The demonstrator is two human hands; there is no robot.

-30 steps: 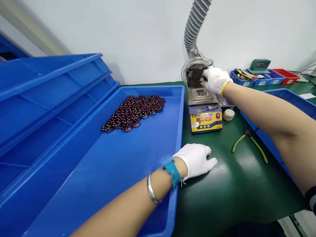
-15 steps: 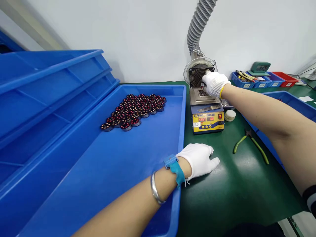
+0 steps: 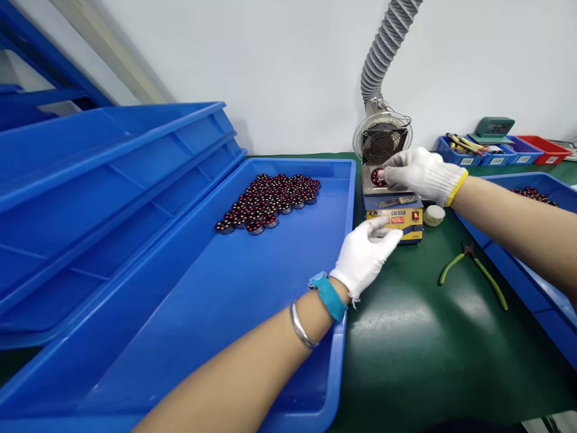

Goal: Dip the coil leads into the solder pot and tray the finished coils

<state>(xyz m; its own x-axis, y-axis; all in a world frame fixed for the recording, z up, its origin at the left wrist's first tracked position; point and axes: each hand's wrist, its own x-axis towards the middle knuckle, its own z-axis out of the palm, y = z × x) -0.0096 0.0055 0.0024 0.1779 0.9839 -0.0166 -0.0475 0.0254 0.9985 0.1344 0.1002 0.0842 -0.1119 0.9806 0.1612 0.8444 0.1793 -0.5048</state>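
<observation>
**One dark round part (image 3: 377, 177) held above the yellow-fronted unit (image 3: 410, 234)**

A green surface (image 3: 428, 361) carries everything. Largest upon it is an open blue tray (image 3: 261, 288), with stacked blue trays (image 3: 112, 174) along its left side. Another blue tray (image 3: 496, 185) stands at the right, with more dark parts (image 3: 535, 195) inside. A grey ribbed duct (image 3: 383, 54) comes down to a fan (image 3: 383, 145) behind the unit, whose red digits (image 3: 397, 220) are lit. Small blue and red bins (image 3: 496, 157) line the back.

Both hands wear white gloves. The right hand (image 3: 421, 171) pinches the round part over the unit's metal top (whether the two touch, I cannot tell). The left hand (image 3: 365, 252) is half open before the unit's front, thumb apart from curved fingers.

Green-handled pliers (image 3: 473, 264) lie spread near the right tray. A round whitish container (image 3: 434, 215) sits just beside the unit. Smallest are the dark studded discs (image 3: 270, 201), clustered at the far end of the open tray.
</observation>
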